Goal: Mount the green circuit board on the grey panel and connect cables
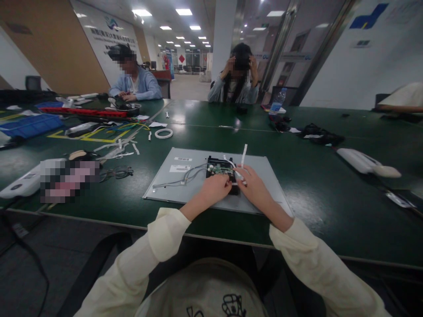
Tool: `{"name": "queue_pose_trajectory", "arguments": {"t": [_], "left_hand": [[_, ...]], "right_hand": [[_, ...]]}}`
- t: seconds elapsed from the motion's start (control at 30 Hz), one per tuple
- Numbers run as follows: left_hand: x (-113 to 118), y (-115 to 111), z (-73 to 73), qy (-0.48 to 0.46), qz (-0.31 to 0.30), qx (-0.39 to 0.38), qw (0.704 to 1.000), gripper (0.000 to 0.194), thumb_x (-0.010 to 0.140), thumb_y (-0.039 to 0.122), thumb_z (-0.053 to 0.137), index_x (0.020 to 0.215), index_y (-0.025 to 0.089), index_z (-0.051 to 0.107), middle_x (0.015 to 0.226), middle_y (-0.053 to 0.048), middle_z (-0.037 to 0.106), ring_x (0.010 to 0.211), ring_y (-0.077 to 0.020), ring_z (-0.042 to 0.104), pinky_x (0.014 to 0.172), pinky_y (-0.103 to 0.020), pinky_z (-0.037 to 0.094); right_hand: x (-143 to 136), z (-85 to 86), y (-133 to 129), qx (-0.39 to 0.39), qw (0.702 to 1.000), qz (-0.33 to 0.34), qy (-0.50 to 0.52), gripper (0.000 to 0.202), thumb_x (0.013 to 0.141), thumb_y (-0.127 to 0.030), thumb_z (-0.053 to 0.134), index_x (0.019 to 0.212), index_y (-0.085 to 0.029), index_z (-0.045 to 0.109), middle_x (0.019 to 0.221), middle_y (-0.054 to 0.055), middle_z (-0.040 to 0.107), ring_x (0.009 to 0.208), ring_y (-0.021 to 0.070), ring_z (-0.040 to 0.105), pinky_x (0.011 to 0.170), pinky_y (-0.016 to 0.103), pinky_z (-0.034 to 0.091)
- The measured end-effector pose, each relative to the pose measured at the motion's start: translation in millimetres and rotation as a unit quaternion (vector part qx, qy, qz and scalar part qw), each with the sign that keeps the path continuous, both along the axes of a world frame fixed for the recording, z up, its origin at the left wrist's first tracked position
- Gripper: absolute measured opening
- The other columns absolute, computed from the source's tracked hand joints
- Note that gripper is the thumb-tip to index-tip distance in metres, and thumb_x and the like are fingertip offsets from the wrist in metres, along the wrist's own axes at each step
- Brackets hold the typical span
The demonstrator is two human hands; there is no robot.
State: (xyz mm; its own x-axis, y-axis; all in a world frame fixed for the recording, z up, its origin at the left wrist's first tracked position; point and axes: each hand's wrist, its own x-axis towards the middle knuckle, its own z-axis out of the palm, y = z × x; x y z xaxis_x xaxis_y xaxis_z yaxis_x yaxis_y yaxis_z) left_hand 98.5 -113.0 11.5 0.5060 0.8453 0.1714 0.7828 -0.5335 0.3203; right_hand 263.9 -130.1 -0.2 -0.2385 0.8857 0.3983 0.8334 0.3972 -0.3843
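Observation:
A flat grey panel (172,177), like the back of a display, lies on the table in front of me. On it sits a black housing with a green circuit board (218,168), and grey cables (185,177) run left from it. My left hand (216,188) is closed at the board's near edge, its fingertips bent down; what they pinch is hidden. My right hand (254,185) is at the housing's right side, fingers closed around a thin white strip (244,155) that sticks up beyond them. Both hands' fingertips nearly meet over the housing.
Left of the panel are a tape roll (164,133), scattered white strips (120,149), glasses (119,173), a white device (29,178) and a blue tray (31,126). Another white device (358,162) lies right, with a water bottle (278,100) farther back. Two people sit across the table.

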Motion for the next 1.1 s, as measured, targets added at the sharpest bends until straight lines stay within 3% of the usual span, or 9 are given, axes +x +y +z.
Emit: {"name": "queue_pose_trajectory", "arguments": {"t": [0.27, 0.4, 0.53, 0.7, 0.8, 0.97, 1.1], "left_hand": [[3, 0, 1.6, 0.050, 0.020, 0.007, 0.999, 0.024, 0.084, 0.030, 0.043, 0.082, 0.016, 0.062, 0.080, -0.009, 0.065, 0.076, -0.0227, 0.063, 0.065, -0.032, 0.047], [-4, 3, 7.4, 0.071, 0.035, -0.002, 0.997, 0.028, 0.082, 0.038, 0.046, 0.081, 0.016, 0.064, 0.080, -0.009, 0.066, 0.079, -0.0233, 0.063, 0.067, -0.031, 0.048], [-11, 0, 9.0, 0.093, 0.032, 0.019, 0.995, 0.033, 0.083, 0.041, 0.046, 0.082, 0.014, 0.065, 0.081, -0.011, 0.066, 0.081, -0.0241, 0.063, 0.069, -0.032, 0.048], [-22, -11, 10.7, 0.126, 0.051, 0.033, 0.990, 0.024, 0.082, 0.025, 0.044, 0.084, 0.014, 0.065, 0.080, -0.011, 0.067, 0.078, -0.0224, 0.063, 0.068, -0.029, 0.047], [-25, -11, 23.2, 0.127, 0.043, 0.035, 0.990, 0.021, 0.080, 0.020, 0.044, 0.080, 0.015, 0.065, 0.080, -0.009, 0.067, 0.078, -0.0220, 0.063, 0.067, -0.029, 0.047], [-9, 21, 46.4, 0.065, 0.031, 0.094, 0.993, 0.026, 0.086, 0.023, 0.037, 0.092, 0.016, 0.062, 0.089, -0.008, 0.066, 0.084, -0.0204, 0.062, 0.072, -0.029, 0.046], [10, 61, 35.0, 0.100, -0.005, 0.071, 0.992, 0.030, 0.087, 0.017, 0.036, 0.107, 0.013, 0.057, 0.103, -0.012, 0.065, 0.095, -0.0198, 0.060, 0.079, -0.028, 0.045]], "right_hand": [[-4, 5.5, -6, -0.014, 0.976, -0.102, -0.190, 0.043, 0.084, -0.027, 0.046, 0.127, -0.023, 0.042, 0.133, 0.009, 0.037, 0.090, 0.0223, 0.057, 0.065, 0.030, 0.049], [-2, 7.1, -7, -0.012, 0.970, -0.137, -0.198, 0.041, 0.085, -0.032, 0.046, 0.125, -0.022, 0.043, 0.129, 0.009, 0.040, 0.088, 0.0210, 0.057, 0.062, 0.028, 0.046], [3, 7.9, -7, -0.012, 0.969, -0.141, -0.204, 0.041, 0.081, -0.023, 0.047, 0.123, -0.022, 0.045, 0.129, 0.007, 0.041, 0.086, 0.0194, 0.057, 0.060, 0.026, 0.044], [8, 5.3, -6, -0.004, 0.972, -0.145, -0.184, 0.044, 0.077, -0.015, 0.046, 0.120, -0.020, 0.047, 0.129, 0.008, 0.041, 0.083, 0.0192, 0.057, 0.058, 0.027, 0.044], [11, 2.8, -2, 0.004, 0.983, -0.131, -0.129, 0.046, 0.073, -0.011, 0.046, 0.118, -0.019, 0.049, 0.124, 0.008, 0.044, 0.085, 0.0195, 0.056, 0.065, 0.028, 0.045], [16, 2.1, 6, 0.040, 0.994, -0.103, -0.020, 0.043, 0.072, -0.008, 0.043, 0.113, -0.017, 0.051, 0.113, 0.008, 0.052, 0.091, 0.0202, 0.055, 0.081, 0.032, 0.045], [20, 1.0, 9, 0.052, 0.993, -0.107, -0.001, 0.043, 0.072, -0.010, 0.042, 0.113, -0.016, 0.051, 0.112, 0.009, 0.054, 0.091, 0.0212, 0.055, 0.085, 0.035, 0.044]]}}
